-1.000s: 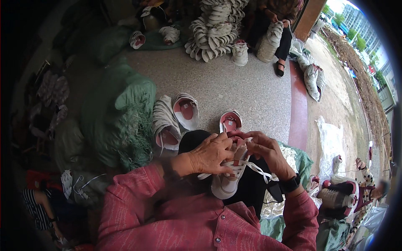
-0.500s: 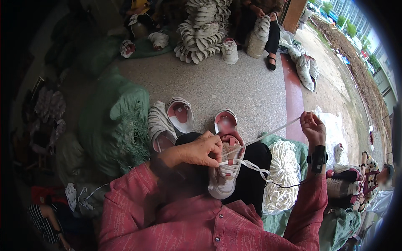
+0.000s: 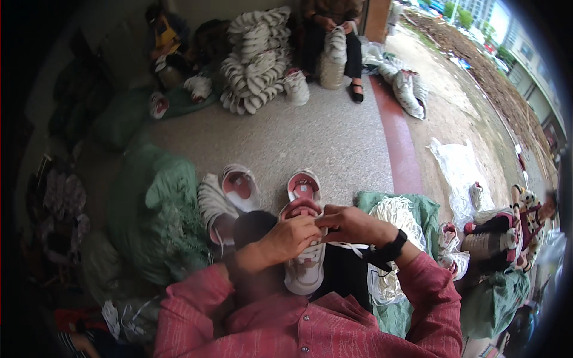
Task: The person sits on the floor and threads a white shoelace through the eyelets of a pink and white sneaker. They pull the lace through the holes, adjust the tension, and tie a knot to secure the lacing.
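A white and beige sneaker point(image 3: 305, 279) with a pinkish-red lining sits on my lap, toe toward me. My left hand point(image 3: 290, 240) is closed over its lacing from the left, fingertips pinched at the white shoelace point(image 3: 352, 245). From the right my right hand point(image 3: 353, 227), a dark band on its wrist, meets it there, thumb and finger also pinched on the lace. The fingers cover the upper eyelets and the lace between them. Part of the lace trails right beneath my right hand. Just beyond the tongue, another sneaker point(image 3: 304, 185) shows its red insole.
Stacked white shoes point(image 3: 218, 200) stand left of my knee, beside a green sack point(image 3: 156, 209). A bundle of white laces point(image 3: 391, 280) lies on green cloth to my right. Farther off are a tall shoe pile point(image 3: 253, 77) and a seated person holding a shoe point(image 3: 335, 46).
My right hand has come down and left from its raised spot, and the stretched lace is no longer taut in the air. Both hands now meet over the sneaker. The view has shifted.
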Action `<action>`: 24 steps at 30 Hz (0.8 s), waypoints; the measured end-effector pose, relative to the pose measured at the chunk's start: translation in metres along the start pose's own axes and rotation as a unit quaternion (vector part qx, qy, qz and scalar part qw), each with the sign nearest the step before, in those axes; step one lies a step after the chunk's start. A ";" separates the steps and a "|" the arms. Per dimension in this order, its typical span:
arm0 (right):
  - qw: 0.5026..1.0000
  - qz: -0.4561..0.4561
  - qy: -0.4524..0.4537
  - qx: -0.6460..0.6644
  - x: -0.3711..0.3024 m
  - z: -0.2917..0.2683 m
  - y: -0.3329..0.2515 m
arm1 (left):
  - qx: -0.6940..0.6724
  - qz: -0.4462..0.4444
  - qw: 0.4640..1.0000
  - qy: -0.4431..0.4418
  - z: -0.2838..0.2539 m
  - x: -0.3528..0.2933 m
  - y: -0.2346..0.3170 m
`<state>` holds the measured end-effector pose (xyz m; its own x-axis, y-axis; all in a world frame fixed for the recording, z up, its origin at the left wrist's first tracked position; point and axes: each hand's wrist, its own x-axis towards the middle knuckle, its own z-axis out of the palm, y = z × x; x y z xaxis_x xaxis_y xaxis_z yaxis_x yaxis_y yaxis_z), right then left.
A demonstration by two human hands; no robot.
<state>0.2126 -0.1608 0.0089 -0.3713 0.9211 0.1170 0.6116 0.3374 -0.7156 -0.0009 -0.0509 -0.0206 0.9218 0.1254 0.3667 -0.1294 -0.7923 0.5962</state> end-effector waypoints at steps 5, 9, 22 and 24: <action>0.998 0.011 -0.041 -0.038 -0.003 -0.005 0.007 | -0.067 -0.087 0.994 0.003 0.001 0.002 -0.002; 0.996 -0.035 -0.016 -0.082 -0.005 0.005 0.019 | -0.117 -0.148 0.982 -0.025 0.008 0.014 -0.005; 0.988 -0.080 0.048 -0.124 -0.016 0.016 0.032 | -0.114 -0.190 0.972 -0.077 0.002 0.025 -0.003; 0.992 -0.047 0.034 -0.111 -0.015 0.018 0.031 | -0.093 -0.186 0.977 -0.050 0.005 0.022 -0.001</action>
<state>0.2245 -0.1677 -0.0275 -0.3901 0.8920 0.2283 0.7185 0.4500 -0.5304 0.0207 -0.0505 -0.0164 0.9474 0.3180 0.0350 0.1652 -0.5800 0.7977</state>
